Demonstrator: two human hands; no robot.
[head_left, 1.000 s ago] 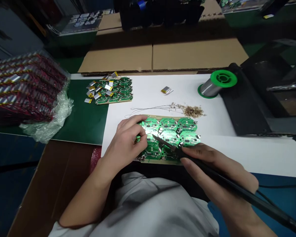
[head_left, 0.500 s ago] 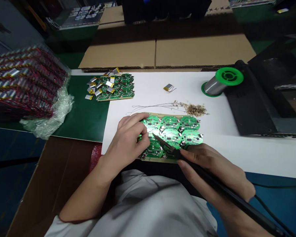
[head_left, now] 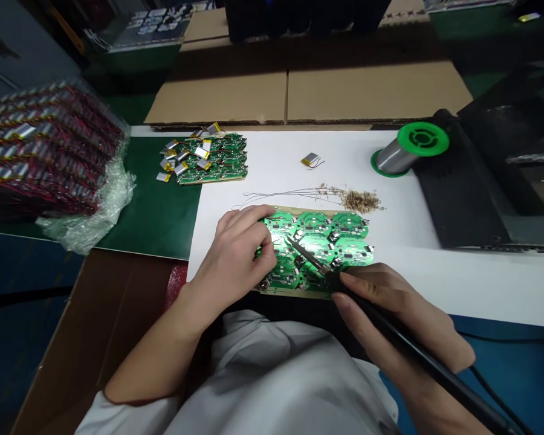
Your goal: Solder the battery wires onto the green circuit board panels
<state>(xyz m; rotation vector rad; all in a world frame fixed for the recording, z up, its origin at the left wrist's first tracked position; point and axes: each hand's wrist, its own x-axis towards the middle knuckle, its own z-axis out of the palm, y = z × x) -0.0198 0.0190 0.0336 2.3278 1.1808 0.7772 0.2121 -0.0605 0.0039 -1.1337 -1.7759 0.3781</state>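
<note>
A green panel of joined circuit boards (head_left: 349,257) lies in front of me on the white table surface. Across its left edge rests my left hand (head_left: 242,251), fingers curled in a pinch on a thin wire (head_left: 277,241) whose end pokes out over the panel. In my right hand (head_left: 399,308) is a black soldering iron (head_left: 367,308), gripped like a pen. The iron's tip is over the left-middle part of the panel, just right of the wire; whether it touches the board I cannot tell.
Behind the panel lie thin wire strands (head_left: 276,194) and a heap of brown crumbs (head_left: 361,202). A single battery cell (head_left: 310,159), a solder spool (head_left: 396,154) and a black case (head_left: 457,199) stand beyond. Left are another panel (head_left: 231,160) with loose cells and a battery stack (head_left: 40,151).
The soldering iron's tip has shifted slightly to the right and away from me, a little off the wire's end. My right hand has moved right with it; my left hand stays nearly still.
</note>
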